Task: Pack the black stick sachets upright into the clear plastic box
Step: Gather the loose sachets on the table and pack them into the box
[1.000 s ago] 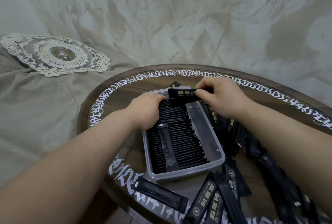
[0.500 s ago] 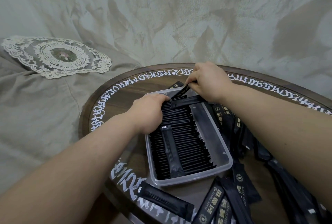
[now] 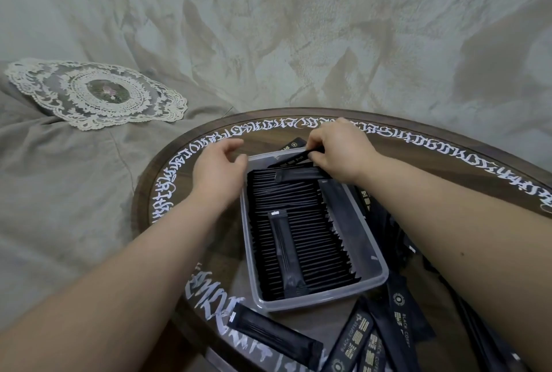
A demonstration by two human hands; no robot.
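A clear plastic box (image 3: 372, 284) stands on the round table, packed with a long row of upright black stick sachets (image 3: 307, 240). Two more sachets lie flat on top of the row, one lengthwise (image 3: 285, 249) and one crosswise at the far end. My right hand (image 3: 337, 149) pinches a black sachet (image 3: 294, 158) at the box's far end, tilted into the box. My left hand (image 3: 218, 170) hovers just left of the box's far left corner, fingers loosely spread and holding nothing.
Loose black sachets (image 3: 385, 330) lie scattered on the table in front and to the right of the box, one (image 3: 273, 337) near the front edge. The dark round table (image 3: 185, 168) has white script around its rim. A lace doily (image 3: 95, 92) lies on the grey cloth at left.
My left hand has lifted off the packed row and moved left, out of the box. My right hand has pushed its sachet lower into the box's far end.
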